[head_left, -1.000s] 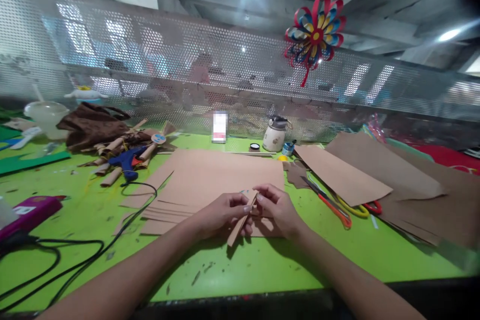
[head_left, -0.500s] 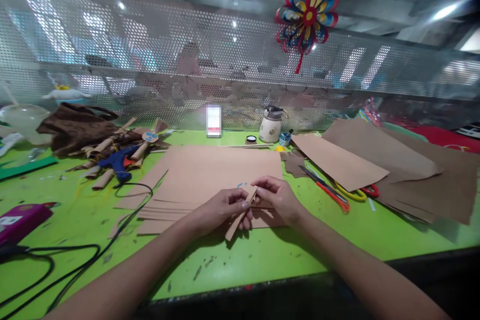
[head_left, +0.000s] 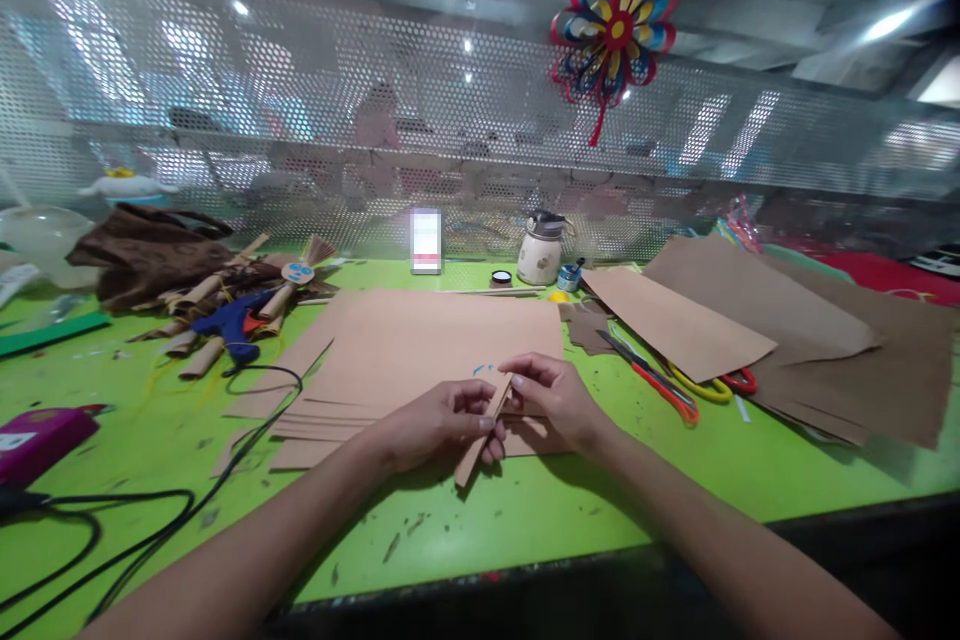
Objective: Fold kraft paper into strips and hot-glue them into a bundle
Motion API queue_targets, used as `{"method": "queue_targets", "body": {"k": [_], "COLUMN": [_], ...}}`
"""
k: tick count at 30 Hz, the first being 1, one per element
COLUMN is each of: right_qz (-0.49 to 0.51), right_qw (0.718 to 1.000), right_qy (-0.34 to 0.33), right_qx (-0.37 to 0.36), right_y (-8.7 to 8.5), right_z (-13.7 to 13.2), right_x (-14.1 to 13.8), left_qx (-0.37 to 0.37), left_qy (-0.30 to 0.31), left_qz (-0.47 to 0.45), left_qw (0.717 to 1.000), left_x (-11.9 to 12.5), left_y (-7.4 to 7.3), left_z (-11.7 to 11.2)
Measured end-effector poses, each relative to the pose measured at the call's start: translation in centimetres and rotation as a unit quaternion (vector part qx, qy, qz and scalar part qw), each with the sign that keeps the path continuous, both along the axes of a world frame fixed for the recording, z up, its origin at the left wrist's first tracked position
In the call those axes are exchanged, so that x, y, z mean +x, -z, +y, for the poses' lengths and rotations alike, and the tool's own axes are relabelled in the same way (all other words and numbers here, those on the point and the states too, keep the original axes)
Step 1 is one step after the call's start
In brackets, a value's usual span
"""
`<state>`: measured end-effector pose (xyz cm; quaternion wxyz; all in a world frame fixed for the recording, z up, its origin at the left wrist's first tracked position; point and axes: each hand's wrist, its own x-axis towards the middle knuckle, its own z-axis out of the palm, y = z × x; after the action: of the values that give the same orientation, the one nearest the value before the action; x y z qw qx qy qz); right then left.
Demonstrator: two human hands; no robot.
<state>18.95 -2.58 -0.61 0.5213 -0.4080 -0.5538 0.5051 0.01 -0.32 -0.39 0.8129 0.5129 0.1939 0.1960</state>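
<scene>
A narrow folded strip of brown paper slants between my hands, its lower end sticking out toward the table's front edge. My left hand pinches it around the middle, thumb on top. At the strip's upper end, my right hand grips it between thumb and fingers. Beneath and behind both hands lies a stack of brown paper sheets, with small blue marks showing just beyond my fingers. Parts of several fingertips are hidden behind the strip.
On the left are a blue glue gun, rolled paper tubes, a black cable and a purple device. Scissors and brown sheets lie right. A phone and bottle stand behind.
Both hands keep their hold on the paper strip. Its lower end has shifted very slightly to the right and toward me; the rest looks the same apart from a small camera shift.
</scene>
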Motion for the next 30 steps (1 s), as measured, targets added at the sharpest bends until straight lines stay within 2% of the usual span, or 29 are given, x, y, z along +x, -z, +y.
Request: {"method": "queue_targets", "body": {"k": [9, 14, 22, 30], "right_qz": [-0.003, -0.008, -0.028, -0.021], "right_qw": [1.0, 1.0, 1.0, 1.0], "right_qy": [-0.011, -0.013, -0.003, -0.02], "right_qx": [0.001, 0.006, 0.007, -0.002], "right_y": [0.37, 0.33, -0.01, 0.47], "right_z": [0.15, 0.13, -0.09, 0.01], "right_x": [0.16, 0.24, 0.15, 0.08], "left_qx": [-0.004, -0.029, -0.064, -0.044], "left_qy": [-0.002, -0.003, -0.018, -0.043], "left_qz": [-0.001, -0.024, -0.01, 0.006], "left_qw": [1.0, 0.999, 0.998, 0.998], "left_x": [-0.07, -0.04, -0.14, 0.08], "left_y": [-0.05, -0.23, -0.22, -0.05], "left_z": [0.1, 0.11, 0.23, 0.15]}}
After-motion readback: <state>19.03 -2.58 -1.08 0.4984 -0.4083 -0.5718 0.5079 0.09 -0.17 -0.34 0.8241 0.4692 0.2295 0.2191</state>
